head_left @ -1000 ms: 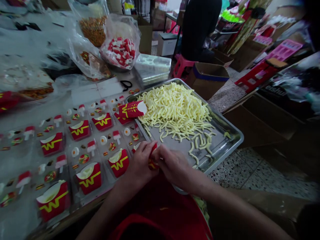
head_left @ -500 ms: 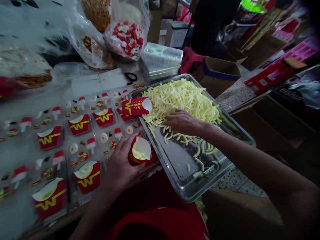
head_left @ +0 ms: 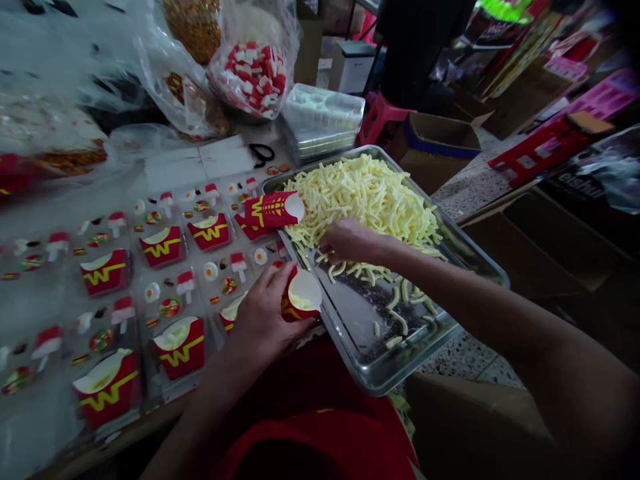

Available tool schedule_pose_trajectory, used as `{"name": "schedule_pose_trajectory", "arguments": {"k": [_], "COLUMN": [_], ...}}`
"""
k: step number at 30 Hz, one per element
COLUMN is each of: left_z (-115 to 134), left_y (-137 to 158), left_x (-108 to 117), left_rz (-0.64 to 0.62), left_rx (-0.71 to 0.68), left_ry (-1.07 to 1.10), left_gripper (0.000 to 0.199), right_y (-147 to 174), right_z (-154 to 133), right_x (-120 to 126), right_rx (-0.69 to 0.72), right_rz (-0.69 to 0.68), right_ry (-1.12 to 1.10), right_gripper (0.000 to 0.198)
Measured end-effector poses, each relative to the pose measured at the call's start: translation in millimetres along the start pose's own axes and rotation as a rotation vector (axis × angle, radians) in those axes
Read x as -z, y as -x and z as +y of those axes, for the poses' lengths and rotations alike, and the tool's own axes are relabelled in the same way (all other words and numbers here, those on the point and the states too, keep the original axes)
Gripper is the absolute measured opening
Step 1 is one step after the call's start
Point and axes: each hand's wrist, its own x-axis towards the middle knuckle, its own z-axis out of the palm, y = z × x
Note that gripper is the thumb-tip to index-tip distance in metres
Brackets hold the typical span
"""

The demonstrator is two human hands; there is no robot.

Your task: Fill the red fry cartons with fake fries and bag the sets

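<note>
My left hand (head_left: pixel 267 310) is wrapped around a red fry carton (head_left: pixel 301 297) with a pale inner flap, tilted beside the tray's near-left rim. Pale yellow sticks show inside its mouth. My right hand (head_left: pixel 345 241) is closed, its fingers curled down at the near edge of a heap of pale yellow fry-shaped sticks (head_left: pixel 373 193). Whatever lies inside those fingers is hidden. The heap rests in a metal tray (head_left: pixel 345 327), with loose sticks scattered on its bare part. Nested empty red cartons (head_left: pixel 273 209) lie across the tray's left rim.
Clear blister packs (head_left: pixel 180 347) holding red cartons and small toy foods cover the table at left. Behind them are a bag of red-and-white pieces (head_left: pixel 255 77), black scissors (head_left: pixel 261 155) and stacked clear plastic trays (head_left: pixel 325 117). Cardboard boxes (head_left: pixel 440 143) stand on the floor at right.
My left hand has carried the carton rightward, up to the tray's rim. My right hand has moved slightly left, and its outstretched fingers have curled closed.
</note>
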Motion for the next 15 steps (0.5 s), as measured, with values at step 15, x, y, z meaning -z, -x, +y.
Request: {"name": "schedule_pose_trajectory", "arguments": {"k": [15], "left_z": [-2.3], "left_y": [-8.7], "left_x": [-31.2], "left_rz": [0.385], "left_rx": [0.069], "left_ry": [-0.012], "left_gripper": [0.078], "right_y": [30.6], "right_z": [-96.8], "right_x": [-0.9], "right_rx": [-0.247], "right_rz": [0.504], "right_ry": [-0.559], "right_gripper": [0.008]}}
